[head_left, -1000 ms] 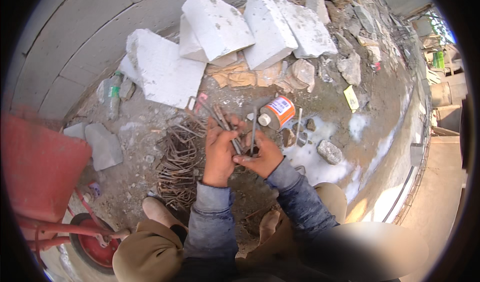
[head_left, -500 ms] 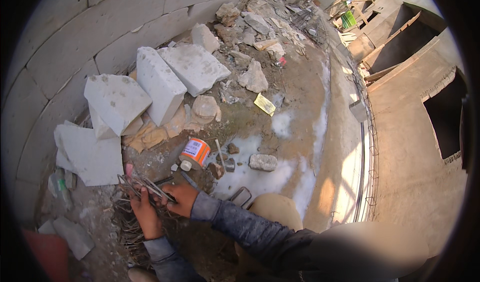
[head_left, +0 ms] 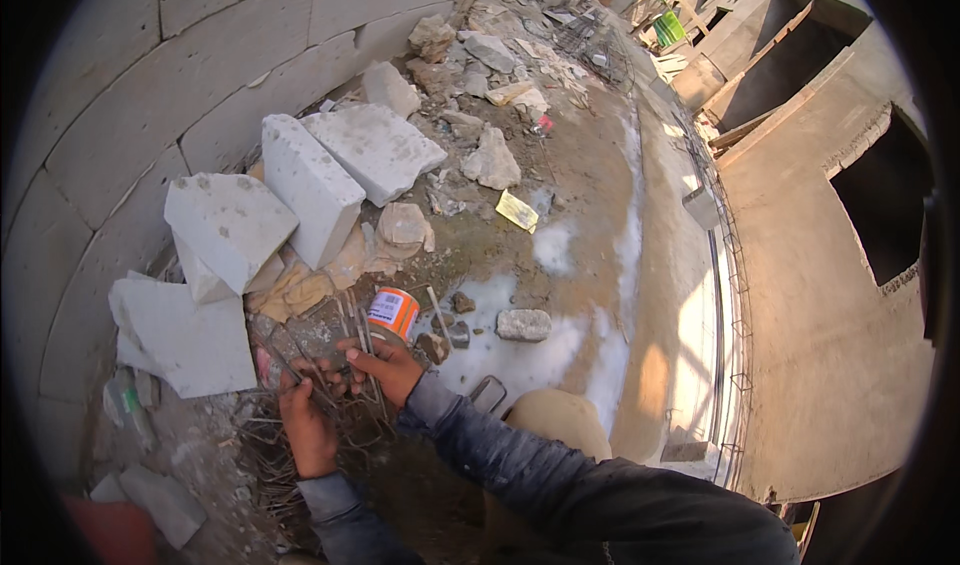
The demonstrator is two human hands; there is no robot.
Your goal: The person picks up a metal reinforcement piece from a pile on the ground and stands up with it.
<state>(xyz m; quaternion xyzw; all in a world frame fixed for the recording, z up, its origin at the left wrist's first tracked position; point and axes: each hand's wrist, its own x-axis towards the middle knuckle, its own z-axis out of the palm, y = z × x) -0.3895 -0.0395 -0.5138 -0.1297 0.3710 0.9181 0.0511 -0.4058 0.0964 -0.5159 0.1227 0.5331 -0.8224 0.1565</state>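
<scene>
In my right hand (head_left: 392, 369) is a small bunch of bent steel rods (head_left: 366, 350), pointing up beside the orange and white can (head_left: 393, 310). Close by on its left, my left hand (head_left: 308, 427) is closed around more thin rods (head_left: 285, 359) that slant up to the left. The fingertips of both hands are near each other. Under them lies a tangled heap of bent steel rods (head_left: 268, 470), partly hidden by my hands and forearms. The can's lower part is hidden behind the rods and my right hand.
White broken blocks (head_left: 185, 340) lie left, along a block wall (head_left: 190, 85). Rubble (head_left: 493, 160) stretches away at the far side. A grey stone (head_left: 524, 325), a thin stick (head_left: 438, 310) and a yellow packet (head_left: 516, 211) lie on the ground. A plastic bottle (head_left: 136, 415) is at far left.
My right hand has shifted slightly right and turned, so its rods now stand up beside the can. Earlier the rods lay slanted across both hands. The view has tilted a little.
</scene>
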